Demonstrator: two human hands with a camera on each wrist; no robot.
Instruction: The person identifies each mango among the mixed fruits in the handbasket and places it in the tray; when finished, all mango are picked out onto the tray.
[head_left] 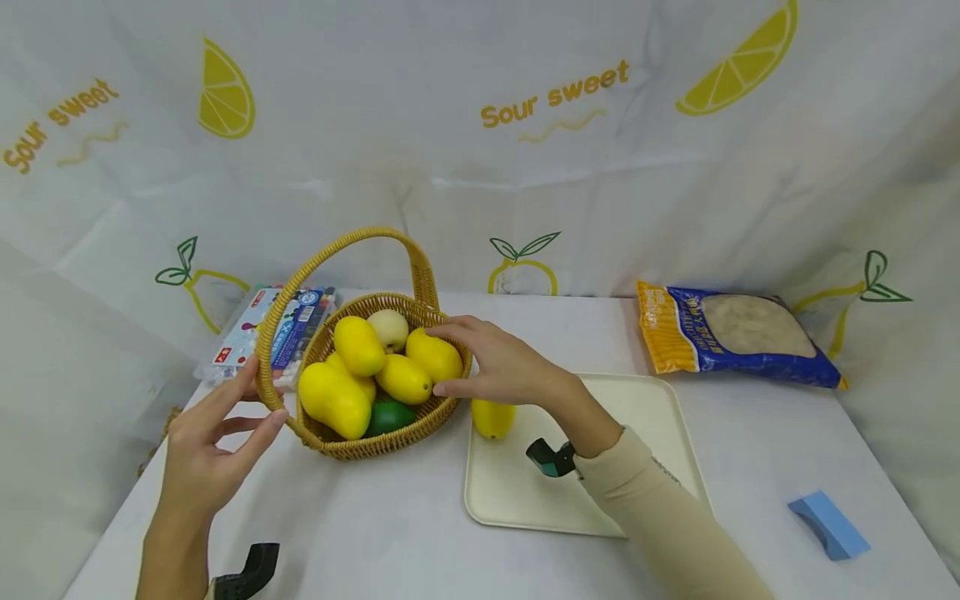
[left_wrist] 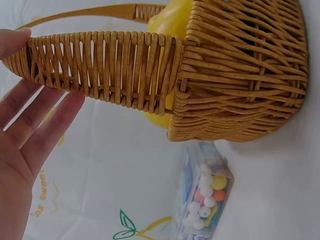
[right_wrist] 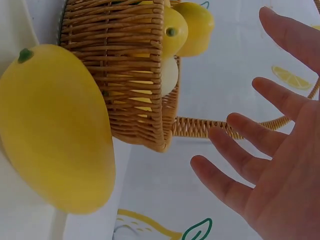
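A wicker basket (head_left: 367, 448) with an arched handle (head_left: 300, 282) holds several yellow fruits, a pale round fruit (head_left: 388, 330) and a green fruit (head_left: 389, 417). My left hand (head_left: 206, 454) holds the left base of the handle, thumb on one side and fingers on the other, as the left wrist view shows. Over the basket's right rim hovers my right hand (head_left: 513, 364), its fingers spread and nothing in them; the right wrist view shows it apart from the fruit. Below it, a yellow mango (right_wrist: 55, 130) lies on the cream tray (head_left: 551, 518), close to the basket.
Behind the basket's left side is a clear box (left_wrist: 202, 200) of coloured beads. A blue and yellow bag (head_left: 738, 336) lies at the back right. Toward the front right sits a blue arched block (head_left: 830, 525). A printed curtain (head_left: 420, 150) hangs behind the table.
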